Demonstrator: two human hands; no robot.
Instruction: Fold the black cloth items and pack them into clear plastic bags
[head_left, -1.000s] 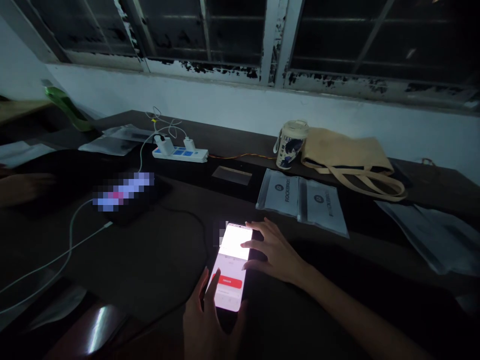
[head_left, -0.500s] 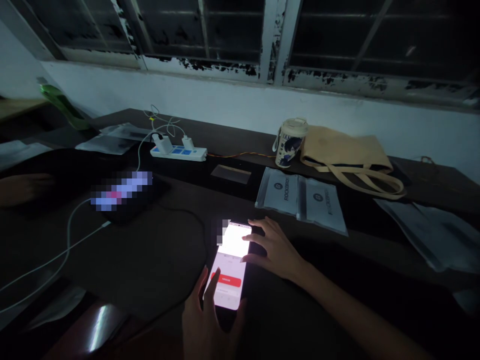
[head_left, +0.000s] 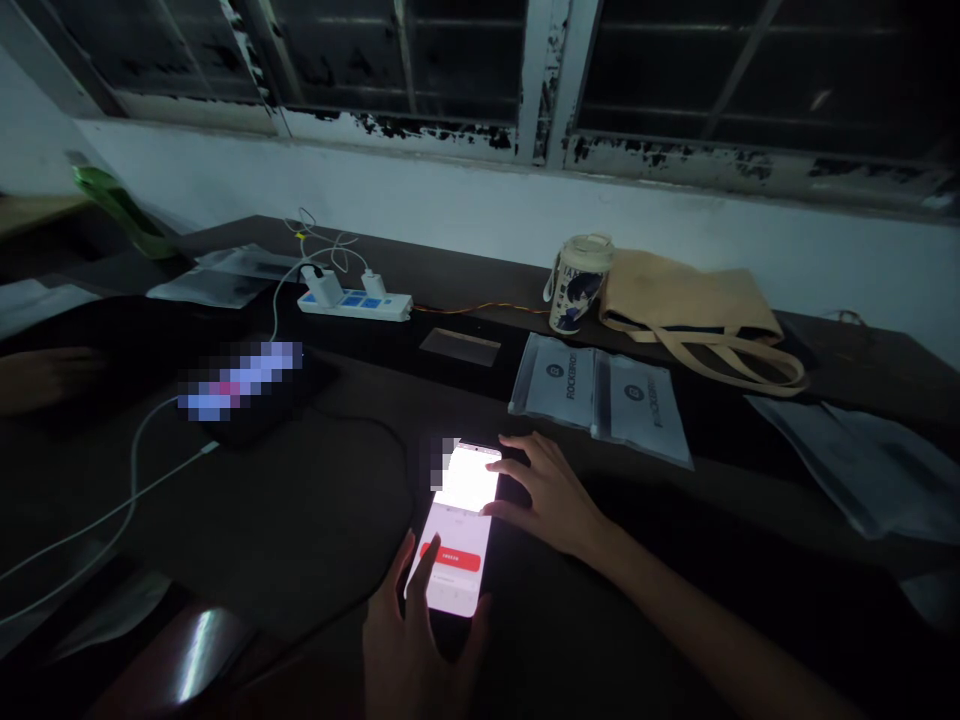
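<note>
A lit smartphone (head_left: 454, 535) lies in front of me on the dark table, its screen bright white above and showing a red button below. My left hand (head_left: 412, 620) wraps the phone's lower end, with fingers at the left edge and over the screen and the thumb by the lower right corner. From the right, my right hand (head_left: 551, 495) reaches in with its fingers apart. Its thumb and fingertips touch or nearly touch the phone's upper right edge. Blurred blocks cover a patch beside the phone's upper left corner.
A white power strip (head_left: 356, 304) with plugged chargers stands at the back. Farther right are a cup (head_left: 579, 290), a beige tote bag (head_left: 690, 295) and printed zip pouches (head_left: 559, 385). At left, another person's hand (head_left: 52, 378) rests near a propped, pixelated screen (head_left: 240, 380) with white cables.
Almost nothing differs. The view has shifted very slightly, and my right thumb and index finger sit a touch higher along the phone's edge.
</note>
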